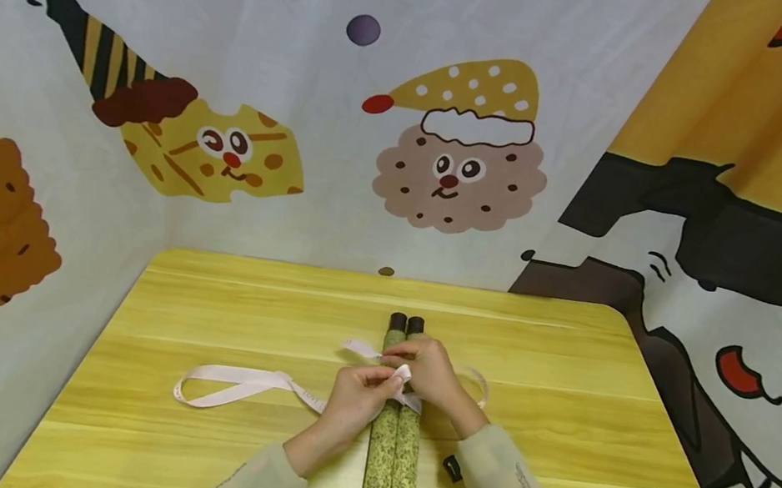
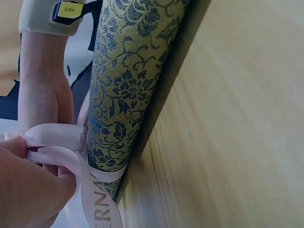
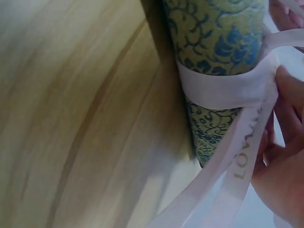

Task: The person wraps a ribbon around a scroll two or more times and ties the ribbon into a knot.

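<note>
Two rolled scrolls (image 1: 380, 462) in green flower-patterned brocade, with black end knobs (image 1: 398, 322), lie side by side on the table. Around them runs a pale pink ribbon (image 3: 218, 90) with gold lettering. My left hand (image 1: 354, 397) pinches a ribbon loop (image 2: 54, 135) above the scrolls, between thumb and fingers. Just beyond it, my right hand (image 1: 431, 371) pinches another part of the ribbon. One long ribbon length (image 1: 250, 376) trails left across the table, and a short end (image 1: 362, 348) sticks out beside the right fingertips. The crossing under the hands is partly hidden.
The scrolls stand on a yellow wood-grain table (image 1: 177, 457). Small black devices (image 1: 453, 467) are at both wrists. Behind the table hangs a cloth (image 1: 279, 25) printed with cartoon food figures, and more printed cloth (image 1: 762, 350) is at the right.
</note>
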Demonstrator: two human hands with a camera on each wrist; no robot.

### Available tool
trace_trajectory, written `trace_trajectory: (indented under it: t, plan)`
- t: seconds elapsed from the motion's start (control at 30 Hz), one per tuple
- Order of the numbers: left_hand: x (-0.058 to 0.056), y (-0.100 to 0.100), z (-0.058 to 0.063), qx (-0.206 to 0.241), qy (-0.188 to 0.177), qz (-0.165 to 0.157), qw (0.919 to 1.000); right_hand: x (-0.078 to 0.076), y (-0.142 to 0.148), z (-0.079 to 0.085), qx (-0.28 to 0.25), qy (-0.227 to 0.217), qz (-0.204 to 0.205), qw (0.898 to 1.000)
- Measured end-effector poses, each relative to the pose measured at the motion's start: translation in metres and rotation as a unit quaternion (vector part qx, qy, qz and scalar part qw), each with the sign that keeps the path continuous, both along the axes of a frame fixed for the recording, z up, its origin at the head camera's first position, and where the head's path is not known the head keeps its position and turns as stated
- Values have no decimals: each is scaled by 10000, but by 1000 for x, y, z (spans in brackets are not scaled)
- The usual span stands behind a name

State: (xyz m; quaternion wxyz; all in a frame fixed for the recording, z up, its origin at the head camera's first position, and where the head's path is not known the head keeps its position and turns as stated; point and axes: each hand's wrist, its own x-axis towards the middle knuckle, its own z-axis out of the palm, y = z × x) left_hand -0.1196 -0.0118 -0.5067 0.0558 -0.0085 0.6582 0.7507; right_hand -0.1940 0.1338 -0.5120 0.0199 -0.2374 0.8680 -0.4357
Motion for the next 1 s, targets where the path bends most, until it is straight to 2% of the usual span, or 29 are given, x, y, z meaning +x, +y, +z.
trace_trajectory:
  t: [0.1, 0.2, 0.37, 0.5, 0.6, 0.7, 0.77, 0.83, 0.87, 1.0]
  plan:
    - [0, 2, -3, 39, 72, 26, 10000, 0, 0, -1, 140, -37, 349, 9993]
    - [0, 3, -3, 147, 110, 13, 9998, 2, 4, -1, 238, -50, 402, 9989]
    - [0, 1, 1, 245, 100, -38, 9996, 10, 13, 6, -2, -82, -104, 9999]
    - [3, 0, 15, 119, 140, -116, 9998, 19, 21, 13, -236, 158, -485, 9984]
    - [6, 0, 26, -4, 132, -105, 9999, 27, 25, 15, -367, 158, -584, 9975]
    - [7, 2, 30, 29, 91, -33, 9999, 37, 27, 17, -707, -165, -510, 9961]
    - [6, 4, 26, 153, 141, 42, 9998, 44, 27, 19, -1046, -346, -335, 9933]
    - [5, 5, 24, 224, 123, 107, 9996, 52, 26, 29, -1295, -523, -179, 9900]
    - [3, 7, 20, 299, 137, 143, 9994, 57, 24, 34, -1369, -544, -135, 9890]
    - [-1, 12, 4, 484, 417, 331, 9974, 69, 16, 51, -1324, -518, -235, 9896]
